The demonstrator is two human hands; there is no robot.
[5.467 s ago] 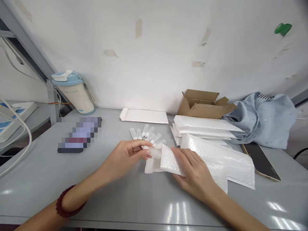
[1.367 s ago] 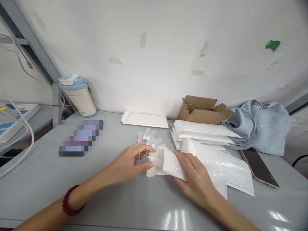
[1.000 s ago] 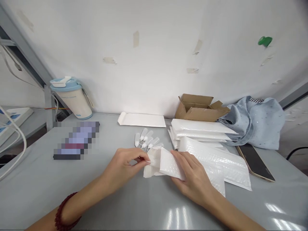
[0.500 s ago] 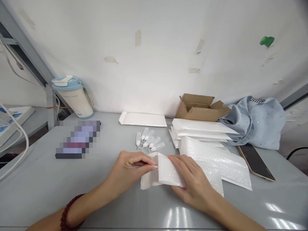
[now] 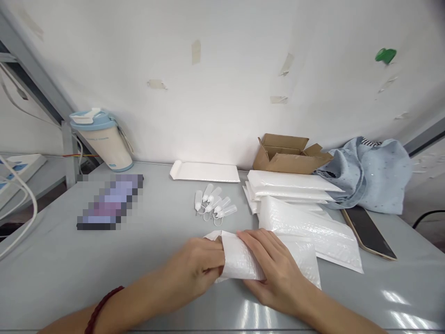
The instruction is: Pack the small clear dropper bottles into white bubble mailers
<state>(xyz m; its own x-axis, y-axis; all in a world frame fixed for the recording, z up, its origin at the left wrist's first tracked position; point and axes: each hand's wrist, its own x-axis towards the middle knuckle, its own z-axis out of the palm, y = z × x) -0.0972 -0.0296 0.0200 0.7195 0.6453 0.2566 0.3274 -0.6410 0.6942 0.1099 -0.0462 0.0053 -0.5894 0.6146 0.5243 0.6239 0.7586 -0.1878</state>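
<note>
The table [image 5: 69,269] lies bare along its front edge and front-left corner. Toward the back edge, small bottles [image 5: 215,206] and a flat envelope [image 5: 205,171] intervene. A mailer stack [image 5: 295,190], cardboard box [image 5: 285,155], cloth [image 5: 371,171] and phone [image 5: 368,227] crowd the right side.
</note>
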